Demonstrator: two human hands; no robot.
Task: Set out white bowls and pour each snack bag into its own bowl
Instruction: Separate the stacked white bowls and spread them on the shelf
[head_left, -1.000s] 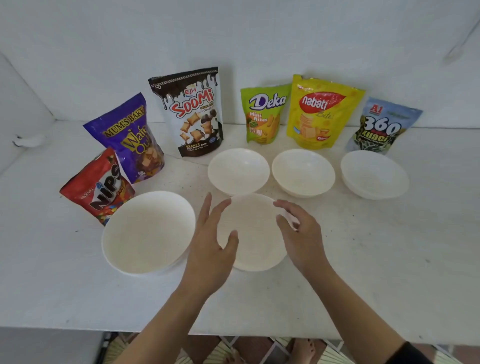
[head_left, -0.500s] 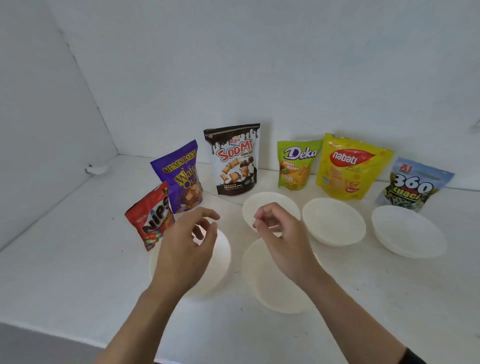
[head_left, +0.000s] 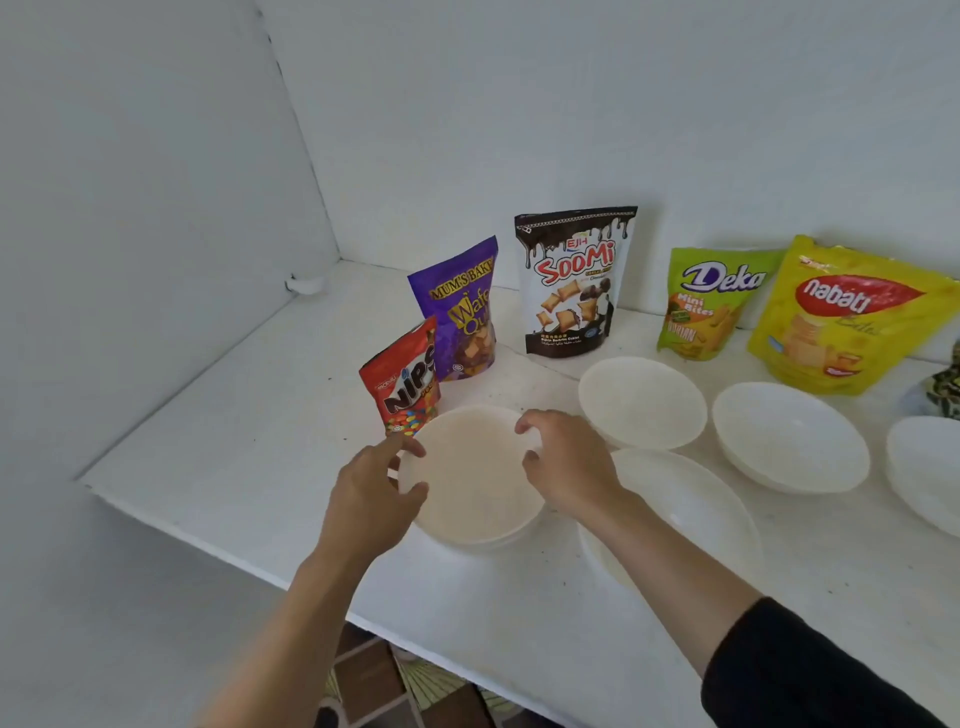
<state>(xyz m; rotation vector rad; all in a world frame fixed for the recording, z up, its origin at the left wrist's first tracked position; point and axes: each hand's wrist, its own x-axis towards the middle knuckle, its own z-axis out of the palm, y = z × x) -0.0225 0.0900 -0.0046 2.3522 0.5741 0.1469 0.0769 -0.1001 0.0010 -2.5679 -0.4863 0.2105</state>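
A: Status?

B: Both grips clamped on one bowl (head_left: 467, 483). Left grip (head_left: 371, 499) pinches the near-left rim, right grip (head_left: 566, 462) curls over the far-right rim. It sits on the desk (head_left: 234, 441), just in front of the red candy bag (head_left: 402, 384). Might be another nested under it, can't confirm.

A: Step?

B: Setting out bowls, I'd say. Second bowl (head_left: 691, 514) lies under my right forearm, and a row of bowls (head_left: 789, 436) runs off right. All look empty. Bags stand upright, nothing poured.

A: Next?

B: If it's a stack, split the top one off cleanly. Probably park it by the purple wafer bag (head_left: 460, 312).

A: Surroundings?

B: White speckled desk in a white-walled corner, with a small white fitting (head_left: 306, 283) back left. Patterned floor (head_left: 374, 675) shows below the front edge.
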